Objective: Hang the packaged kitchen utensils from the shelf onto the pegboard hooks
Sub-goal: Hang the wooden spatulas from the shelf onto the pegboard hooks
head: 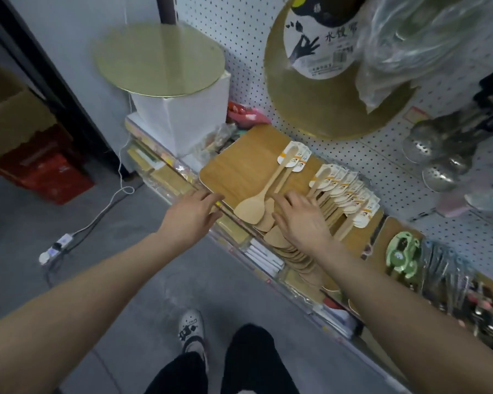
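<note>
While both arms are reaching toward the shelf (362,231), the head view is showing the right hand (302,220) resting flat on the fanned pile of wooden spatulas (339,194), fingers spread and gripping nothing, likely steadying the stack before picking one. Left hand (194,214) is hovering at the front edge of the wooden board (239,163), fingers relaxed, holding nothing. Two carded spatulas (271,183) are lying apart on that board, probably singled out for hanging. Pegboard (245,52) is rising just behind.
</note>
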Available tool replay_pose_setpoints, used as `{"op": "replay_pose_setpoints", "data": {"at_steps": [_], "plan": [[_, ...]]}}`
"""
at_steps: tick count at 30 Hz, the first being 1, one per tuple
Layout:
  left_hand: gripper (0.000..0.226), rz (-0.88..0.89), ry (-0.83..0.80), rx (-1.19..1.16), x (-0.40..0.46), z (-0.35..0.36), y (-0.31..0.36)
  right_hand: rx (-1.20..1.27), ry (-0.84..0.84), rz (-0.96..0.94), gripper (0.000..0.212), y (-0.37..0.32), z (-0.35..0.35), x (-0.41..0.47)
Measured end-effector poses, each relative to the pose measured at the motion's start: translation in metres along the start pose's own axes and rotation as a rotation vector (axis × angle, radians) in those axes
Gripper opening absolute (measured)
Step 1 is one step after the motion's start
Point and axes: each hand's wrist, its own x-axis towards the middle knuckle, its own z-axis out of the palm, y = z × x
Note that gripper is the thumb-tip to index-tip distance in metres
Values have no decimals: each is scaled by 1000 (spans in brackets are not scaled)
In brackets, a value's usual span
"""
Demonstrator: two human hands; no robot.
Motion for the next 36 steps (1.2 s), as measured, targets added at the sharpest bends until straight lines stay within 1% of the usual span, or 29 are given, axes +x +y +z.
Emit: {"op": "replay_pose_setpoints", "data": {"at_steps": [2, 5, 10, 14, 19, 23, 25, 27, 31, 34, 36], "plan": [[41, 33, -69, -23, 22, 13, -12, 26, -27, 96, 42, 5, 14, 7], [40, 65, -127, -38, 53, 34, -22, 46, -63, 213, 41, 19, 34, 22], [41, 108, -214, -43, 111, 74, -31, 82, -148, 343, 46, 52, 69, 56], [41, 95, -250, -90, 164, 109, -29, 111, -202, 392, 49, 79, 101, 89], [38, 124, -279, -189, 226, 156, -13, 167, -210, 443, 49, 105, 136, 119], [44, 108, -325, -271, 263, 188, 4, 190, -199, 454, 47, 120, 155, 133], [48, 89, -381, -271, 276, 199, 11, 200, -183, 475, 47, 126, 161, 138], [49, 74, -426, -246, 287, 206, 15, 226, -164, 498, 47, 131, 166, 142], [53, 35, -449, -219, 300, 206, 9, 264, -166, 530, 48, 136, 171, 156], [56, 3, -451, -179, 299, 200, -9, 294, -145, 552, 44, 135, 173, 173], [56, -13, -431, -196, 292, 196, -26, 294, -144, 567, 42, 132, 176, 186]]}}
